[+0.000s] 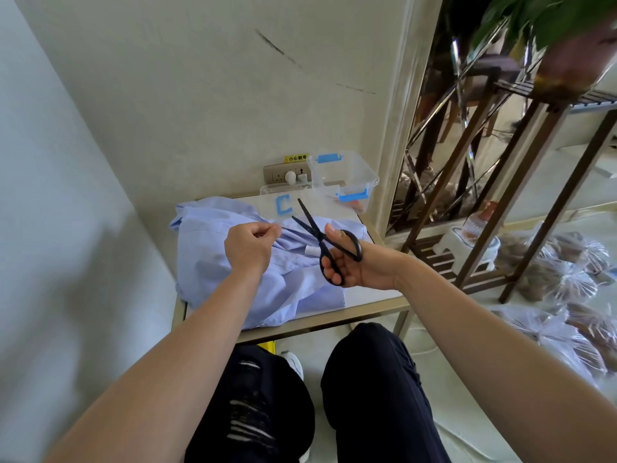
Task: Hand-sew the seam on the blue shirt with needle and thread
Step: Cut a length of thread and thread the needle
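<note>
One shirt (207, 262) — left hand (248, 243) pinches | right hand (354, 269) grips scissors (319, 235) | needle unclear

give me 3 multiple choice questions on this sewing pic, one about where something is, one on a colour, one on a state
1. Where is the clear box?
A) on the floor
B) at the back of the table, by the wall
C) on the person's lap

2. What colour are the scissors?
A) red
B) silver
C) black

3. How are the scissor blades?
A) spread open
B) shut tight
C) folded away

Answers:
1 B, it stands at the table's far edge against the wall.
2 C, handles and blades are both black.
3 A, the blades form a V above the shirt, held in the right hand.
</note>
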Demonstrator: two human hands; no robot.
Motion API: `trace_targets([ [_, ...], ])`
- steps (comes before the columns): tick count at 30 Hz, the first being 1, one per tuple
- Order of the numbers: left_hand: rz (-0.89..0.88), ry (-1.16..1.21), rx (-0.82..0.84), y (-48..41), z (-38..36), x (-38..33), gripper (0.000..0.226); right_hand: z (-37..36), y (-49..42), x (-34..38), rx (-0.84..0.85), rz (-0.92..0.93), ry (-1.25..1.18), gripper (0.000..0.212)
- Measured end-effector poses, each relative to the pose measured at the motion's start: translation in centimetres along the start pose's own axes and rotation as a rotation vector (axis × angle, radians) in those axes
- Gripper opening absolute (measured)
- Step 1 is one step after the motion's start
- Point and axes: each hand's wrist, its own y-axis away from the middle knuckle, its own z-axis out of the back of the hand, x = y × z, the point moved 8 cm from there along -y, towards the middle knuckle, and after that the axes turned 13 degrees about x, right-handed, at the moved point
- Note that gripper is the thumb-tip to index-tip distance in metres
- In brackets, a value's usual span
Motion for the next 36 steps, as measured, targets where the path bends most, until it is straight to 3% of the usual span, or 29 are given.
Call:
trace_targets([
  [8, -0.034, 0.004, -0.025, 0.7, 0.0, -0.6, 0.015, -1.2, 1.2, 0.0, -0.017, -0.095, 0.174, 0.053],
  [22, 0.014, 0.078, 0.055, 1.0, -0.6, -0.9, 0.02, -2.1, -0.5, 1.3, -0.129, 0.038, 0.198, 0.043],
  [29, 0.028, 0.122, 0.017, 0.8, -0.6, -1.1, 0.009, -2.0, -1.0, 1.5, -0.197, 0.055, 0.267, 0.04],
  [36, 0.045, 0.158, 0.017, 0.5, -0.7, -0.9, 0.021, -1.6, -1.0, 1.5, -0.244, 0.061, 0.306, 0.04],
])
